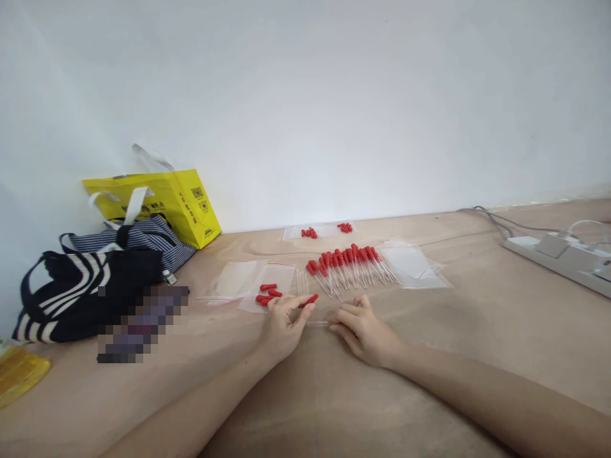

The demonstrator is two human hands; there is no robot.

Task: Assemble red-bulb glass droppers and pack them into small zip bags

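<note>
Between the thumb and fingers of my left hand is a red rubber dropper bulb. My right hand pinches a clear glass dropper tube, which points left toward the bulb hand. Bulb and tube are apart. Loose red bulbs lie on a clear plastic bag just beyond my left hand, partly hidden by it. A few bare glass tubes rest behind my hands. Farther back, several droppers with red bulbs fitted lie side by side in a row.
Flat clear bags lie right of the row, with others on the left. Bagged red bulbs sit near the wall. A yellow bag, a striped pouch and a black bag stand left. A power strip is right.
</note>
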